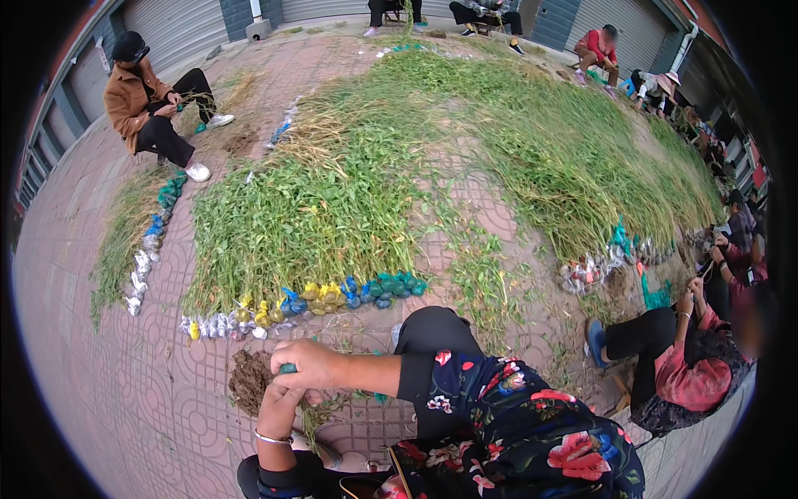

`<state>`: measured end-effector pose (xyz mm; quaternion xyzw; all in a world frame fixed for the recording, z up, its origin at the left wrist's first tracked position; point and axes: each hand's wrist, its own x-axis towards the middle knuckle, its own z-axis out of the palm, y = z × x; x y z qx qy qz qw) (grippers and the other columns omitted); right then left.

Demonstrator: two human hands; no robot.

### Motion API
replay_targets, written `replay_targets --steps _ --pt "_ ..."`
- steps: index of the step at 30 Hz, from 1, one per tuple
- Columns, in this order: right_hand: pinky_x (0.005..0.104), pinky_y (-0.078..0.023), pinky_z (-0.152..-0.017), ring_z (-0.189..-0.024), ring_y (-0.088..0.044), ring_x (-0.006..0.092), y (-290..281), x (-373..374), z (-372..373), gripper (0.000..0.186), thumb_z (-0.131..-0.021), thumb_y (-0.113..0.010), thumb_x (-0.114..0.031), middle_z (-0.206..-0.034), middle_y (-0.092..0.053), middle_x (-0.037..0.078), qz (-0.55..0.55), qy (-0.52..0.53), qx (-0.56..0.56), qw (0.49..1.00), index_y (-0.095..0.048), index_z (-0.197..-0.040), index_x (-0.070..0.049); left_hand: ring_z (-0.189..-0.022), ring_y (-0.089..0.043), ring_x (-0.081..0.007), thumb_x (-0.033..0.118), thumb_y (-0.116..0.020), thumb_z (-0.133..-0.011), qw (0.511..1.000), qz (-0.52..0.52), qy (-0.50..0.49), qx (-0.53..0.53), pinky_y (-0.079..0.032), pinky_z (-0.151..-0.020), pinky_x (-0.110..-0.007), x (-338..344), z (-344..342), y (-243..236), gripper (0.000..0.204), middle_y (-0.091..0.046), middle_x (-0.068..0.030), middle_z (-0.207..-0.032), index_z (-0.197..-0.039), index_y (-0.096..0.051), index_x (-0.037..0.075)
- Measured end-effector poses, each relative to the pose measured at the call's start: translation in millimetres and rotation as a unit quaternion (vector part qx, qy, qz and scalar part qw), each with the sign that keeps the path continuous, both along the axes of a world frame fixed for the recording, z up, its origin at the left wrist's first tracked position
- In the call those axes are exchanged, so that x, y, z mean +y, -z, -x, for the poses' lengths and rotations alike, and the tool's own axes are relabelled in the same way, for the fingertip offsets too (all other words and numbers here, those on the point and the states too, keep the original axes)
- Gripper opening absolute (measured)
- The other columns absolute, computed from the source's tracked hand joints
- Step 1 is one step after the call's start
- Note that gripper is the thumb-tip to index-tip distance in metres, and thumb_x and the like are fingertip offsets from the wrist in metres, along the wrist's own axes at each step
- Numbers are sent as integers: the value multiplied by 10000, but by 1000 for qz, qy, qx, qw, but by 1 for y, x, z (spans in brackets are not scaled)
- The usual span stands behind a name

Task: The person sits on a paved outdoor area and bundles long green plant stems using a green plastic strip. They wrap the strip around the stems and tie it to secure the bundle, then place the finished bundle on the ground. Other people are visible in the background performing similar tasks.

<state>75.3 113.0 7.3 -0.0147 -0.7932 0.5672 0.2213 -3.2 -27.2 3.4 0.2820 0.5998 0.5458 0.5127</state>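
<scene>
My right hand is closed around a small green plastic-wrapped bundle, which shows between the thumb and fingers. Just below, my left hand, with a bracelet at its wrist, is closed against the same bundle, its fingertips partly hidden. Leafy stems hang below the hands; whether they belong to the bundle I cannot tell. Beside and behind the hands lies a heap of brown soil. Beyond it, green plants lie in a broad bed, their root ends wrapped in yellow, blue, green and whitish plastic.
A narrower row of wrapped plants lies at the left. A large bed of grassy plants spreads to the right. Someone in a brown jacket sits far left; a person in pink sits close at right. Loose stems litter the paving.
</scene>
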Motion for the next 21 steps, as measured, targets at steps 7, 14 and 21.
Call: replay_targets --steps 7,14,21 --pt "388 -446 -584 -656 -560 302 7 -4 2 188 -668 -631 -205 -721 -547 120 13 8 14 1000 -566 -719 -36 -601 -547 -136 192 -527 -885 994 -42 -62 -82 -442 -566 -232 2 -14 -9 190 -585 -64 -719 -927 -547 8" --pt "359 -447 -630 -718 -556 281 8 -1 5 184 -690 -649 -179 -777 -546 116 -9 -17 2 1000 -564 -760 -32 -497 -469 -103 242 -539 -867 997 15 -67 -40 -349 -432 -202 1 -10 -13 206 -533 -34 -635 -841 -564 39" --pt "368 -455 -650 -740 -571 293 11 3 5 224 -677 -659 -212 -802 -575 126 -15 -44 -33 998 -587 -792 -33 -512 -520 -97 142 -557 -834 998 66 5 22 -387 -456 -197 -1 1 -15 131 -568 -31 -629 -885 -562 22"
